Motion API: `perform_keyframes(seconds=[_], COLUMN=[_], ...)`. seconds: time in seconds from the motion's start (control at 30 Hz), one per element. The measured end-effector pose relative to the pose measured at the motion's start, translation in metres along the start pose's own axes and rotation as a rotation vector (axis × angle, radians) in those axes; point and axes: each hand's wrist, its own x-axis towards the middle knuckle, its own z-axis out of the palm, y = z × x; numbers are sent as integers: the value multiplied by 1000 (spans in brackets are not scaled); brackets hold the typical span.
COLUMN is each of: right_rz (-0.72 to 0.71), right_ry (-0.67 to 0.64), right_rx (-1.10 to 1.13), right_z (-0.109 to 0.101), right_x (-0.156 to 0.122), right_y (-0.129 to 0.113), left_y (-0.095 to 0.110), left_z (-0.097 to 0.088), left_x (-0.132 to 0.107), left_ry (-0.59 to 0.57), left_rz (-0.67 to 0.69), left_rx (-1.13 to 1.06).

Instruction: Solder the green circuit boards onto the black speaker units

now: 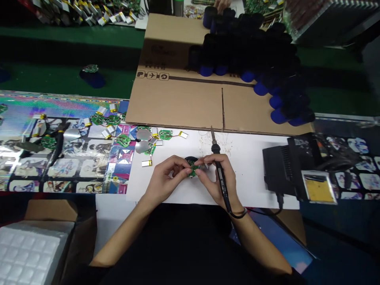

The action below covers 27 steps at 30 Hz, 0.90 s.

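Both of my hands meet over the white work sheet at a small green circuit board (194, 171). The board sits at a dark round housing (191, 158), whose far rim shows behind it; my fingers cover the rest. My left hand (169, 178) pinches the board's left side between thumb and fingers. On its right side rest the thumb and fingertips of my right hand (230, 176). That same hand also keeps a black soldering iron (223, 188) lodged in it, the metal tip pointing away from me and up, clear of the board.
Left lie circuit boards (165, 135) with wired battery cells (146, 163), metal discs and pliers (59, 142). Several dark blue cylinders (279, 115) crowd the cardboard sheet (175, 103) ahead. A black soldering station (279, 170) with a yellow sponge tray (319, 186) stands right. Another person's hand (222, 4) shows far back.
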Motion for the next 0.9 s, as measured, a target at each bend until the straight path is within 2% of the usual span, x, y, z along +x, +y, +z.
perform_keyframes(seconds=[0.13,0.3,0.63,0.7,0.8,0.9], right_rz=[73,97,-12,-40,-42,30], right_ry=[24,30,20,11,11,30], right_rx=[108,171,34,-41,-105,-33], right_z=[10,11,13,10,-3,-21], right_x=[5,6,3,0,-6,-9], right_y=[-4,-5,-2,-1,-2,-10], left_y=[1,7,7,7,9,11], left_z=[0,0,1,-1,-10,-23], left_x=[1,1,3,4,8,14], left_ry=[-7,-19,-19,-23,-63,-200], left_rz=[71,110,64,104,232,340], left_rx=[87,158,105,133,256,404])
